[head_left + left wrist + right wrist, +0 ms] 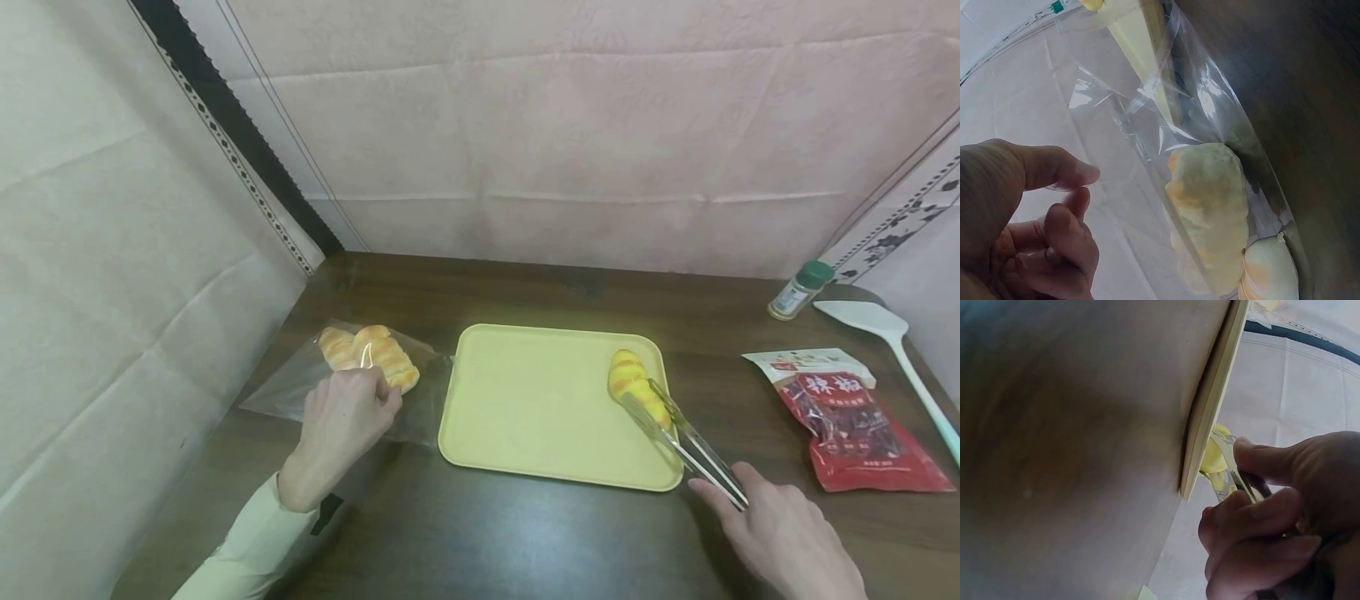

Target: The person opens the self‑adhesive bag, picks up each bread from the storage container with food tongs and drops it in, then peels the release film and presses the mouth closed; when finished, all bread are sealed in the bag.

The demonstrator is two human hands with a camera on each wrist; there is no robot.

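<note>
My left hand pinches the upper film of a clear plastic bag between thumb and forefinger. Inside the bag lie two pale, orange-streaked bread rolls, side by side. My right hand grips metal tongs near their back end. The tongs' tips straddle a yellow striped bread roll on the right part of a yellow tray. In the right wrist view, fingers and thumb curl round the tongs, and the tray's edge hides part of the roll.
Right of the tray lies a red snack packet. Behind it are a green-capped bottle and a white spatula with a pale green handle. Fabric walls border the dark wooden table at the back and sides.
</note>
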